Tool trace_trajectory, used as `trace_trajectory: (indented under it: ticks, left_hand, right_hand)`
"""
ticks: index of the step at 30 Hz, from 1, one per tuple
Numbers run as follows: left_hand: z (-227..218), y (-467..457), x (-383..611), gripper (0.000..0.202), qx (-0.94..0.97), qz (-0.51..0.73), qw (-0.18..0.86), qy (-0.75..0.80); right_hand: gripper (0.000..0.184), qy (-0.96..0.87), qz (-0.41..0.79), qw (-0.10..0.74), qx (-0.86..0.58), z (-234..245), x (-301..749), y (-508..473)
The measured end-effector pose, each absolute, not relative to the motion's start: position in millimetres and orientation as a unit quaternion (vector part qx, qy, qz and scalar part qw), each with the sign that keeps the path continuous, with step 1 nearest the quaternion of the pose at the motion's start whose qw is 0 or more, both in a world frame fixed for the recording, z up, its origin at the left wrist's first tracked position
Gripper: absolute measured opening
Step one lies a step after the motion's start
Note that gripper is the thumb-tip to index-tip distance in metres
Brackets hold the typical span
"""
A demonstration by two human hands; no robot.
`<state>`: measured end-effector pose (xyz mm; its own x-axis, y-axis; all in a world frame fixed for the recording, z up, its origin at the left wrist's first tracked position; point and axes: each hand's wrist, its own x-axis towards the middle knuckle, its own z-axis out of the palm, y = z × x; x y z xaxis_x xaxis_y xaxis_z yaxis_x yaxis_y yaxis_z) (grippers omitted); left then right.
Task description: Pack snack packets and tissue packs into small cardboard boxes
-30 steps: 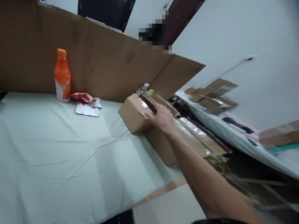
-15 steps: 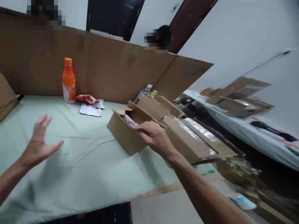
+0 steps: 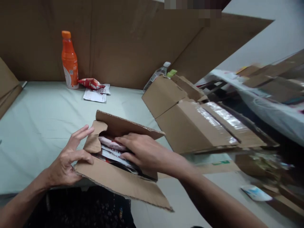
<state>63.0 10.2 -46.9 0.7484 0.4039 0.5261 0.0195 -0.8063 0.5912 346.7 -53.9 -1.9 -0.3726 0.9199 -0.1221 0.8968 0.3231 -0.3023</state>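
A small cardboard box [image 3: 123,182] with raised flaps is held near the table's front edge, its open top toward me. My left hand [image 3: 68,158] grips its left end, thumb on the near side and fingers on the far side. Inside lie a pink-and-white packet [image 3: 111,144] and a white printed packet [image 3: 115,154], with something dark beside them. My right hand [image 3: 144,150] reaches into the box with fingers stretched out over these packets. Its fingertips touch the pink-and-white one, and the thumb rests by the white one.
An orange bottle [image 3: 70,63] stands at the back beside a red packet [image 3: 91,83] and a white packet [image 3: 95,95]. A larger cardboard box [image 3: 187,123] lies to the right, with a clear bottle [image 3: 158,74] behind it. A cardboard wall [image 3: 123,41] closes off the back.
The small box has come off the table's right side toward me and turned. My left hand has moved from the air onto its end. My right hand has shifted from its rim to inside.
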Motion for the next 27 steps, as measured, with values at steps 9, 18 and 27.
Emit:
trace_trajectory:
  ticks: [9, 18, 27]
  left_hand:
    - [-60.4, -2.5, 53.1, 0.033, 0.835, 0.435, 0.283, 0.183]
    - [-53.4, -20.3, 12.7, 0.034, 0.801, 0.468, 0.239, 0.286]
    - [-56.8, -26.7, 10.4, 0.030, 0.807, 0.446, 0.295, 0.251]
  right_hand:
    - [0.018, -0.680, 0.049, 0.436, -0.587, 30.2, 365.4, -65.3]
    - [0.036, -0.687, -0.072, 0.455, -0.561, 40.6, 342.0, 19.6]
    - [0.033, -0.858, 0.193, -0.066, -0.472, 24.9, 256.1, -53.4]
